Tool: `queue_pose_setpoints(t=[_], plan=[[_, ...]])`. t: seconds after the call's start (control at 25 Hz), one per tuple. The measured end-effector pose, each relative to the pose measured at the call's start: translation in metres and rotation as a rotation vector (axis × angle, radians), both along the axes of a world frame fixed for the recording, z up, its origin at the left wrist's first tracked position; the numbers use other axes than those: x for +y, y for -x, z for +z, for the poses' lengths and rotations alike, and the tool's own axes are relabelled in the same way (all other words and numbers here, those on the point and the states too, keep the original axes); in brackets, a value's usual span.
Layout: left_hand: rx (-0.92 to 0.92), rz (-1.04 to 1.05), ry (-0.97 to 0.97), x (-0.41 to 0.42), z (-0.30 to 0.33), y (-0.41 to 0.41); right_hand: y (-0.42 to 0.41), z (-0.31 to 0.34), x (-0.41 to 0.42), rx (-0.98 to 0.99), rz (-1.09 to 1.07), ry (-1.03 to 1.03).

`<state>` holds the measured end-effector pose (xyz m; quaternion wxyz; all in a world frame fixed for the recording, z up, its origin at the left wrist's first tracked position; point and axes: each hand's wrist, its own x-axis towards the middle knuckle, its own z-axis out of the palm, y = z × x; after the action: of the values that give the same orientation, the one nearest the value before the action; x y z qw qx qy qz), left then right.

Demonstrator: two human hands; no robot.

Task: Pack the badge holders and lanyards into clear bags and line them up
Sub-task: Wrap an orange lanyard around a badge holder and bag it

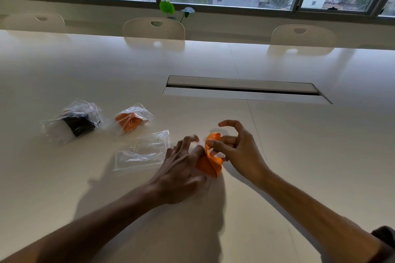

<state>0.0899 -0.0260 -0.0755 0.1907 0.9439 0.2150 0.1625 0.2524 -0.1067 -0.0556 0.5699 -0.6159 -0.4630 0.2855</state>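
An orange lanyard [210,161] is bunched between both hands just above the white table [299,134]. My left hand [181,168] presses on its lower folds, fingers spread and blurred. My right hand [237,147] pinches an upper loop with thumb and fingers. An empty clear bag [142,151] lies flat just left of my left hand. Farther left sit two filled clear bags: one with a black lanyard [78,123] and one with an orange lanyard [132,120]. No badge holder is clearly visible.
A long cable slot with a raised lid [243,89] is set into the table beyond my hands. Three cream chairs [154,28] stand along the far edge under the windows. A small green plant [167,7] stands on the sill.
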Motion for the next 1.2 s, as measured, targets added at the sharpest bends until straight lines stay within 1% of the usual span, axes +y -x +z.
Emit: queue_pose_setpoints(t=[0.08,0.12,0.28,0.4,0.48,0.6,0.8,0.88,1.0,1.12,1.2], plan=[[-0.031,0.007,-0.012,-0.001,-0.002,-0.002,-0.001,-0.004,-0.001,-0.004,0.043,-0.004],[-0.045,0.018,-0.007,-0.001,-0.003,-0.003,-0.001,-0.007,-0.001,-0.041,0.074,-0.008],[-0.122,0.050,0.097,0.001,-0.006,-0.004,0.000,-0.013,-0.003,-0.374,0.141,-0.071],[-0.177,0.065,0.173,0.002,-0.005,-0.004,0.005,-0.017,-0.003,-0.460,0.151,-0.112],[-0.214,0.075,0.228,0.004,-0.004,-0.004,0.005,-0.020,-0.002,-0.553,0.178,-0.145],[-0.295,0.101,0.280,0.006,-0.004,-0.005,0.005,-0.024,0.000,-0.614,0.209,-0.190],[-0.403,0.191,0.237,0.007,-0.005,-0.006,0.012,-0.026,-0.001,-0.712,0.167,-0.185],[-0.430,0.194,0.193,0.007,-0.006,-0.005,0.015,-0.026,-0.001,-0.704,0.154,-0.179],[-0.471,0.192,0.162,0.005,-0.005,-0.003,0.021,-0.023,-0.002,-0.576,0.171,-0.131],[-0.492,0.141,0.127,0.001,-0.001,-0.001,0.024,-0.020,-0.003,-0.433,0.255,-0.002],[-0.500,0.103,0.097,-0.001,0.002,0.001,0.025,-0.019,-0.003,-0.379,0.313,0.096]])
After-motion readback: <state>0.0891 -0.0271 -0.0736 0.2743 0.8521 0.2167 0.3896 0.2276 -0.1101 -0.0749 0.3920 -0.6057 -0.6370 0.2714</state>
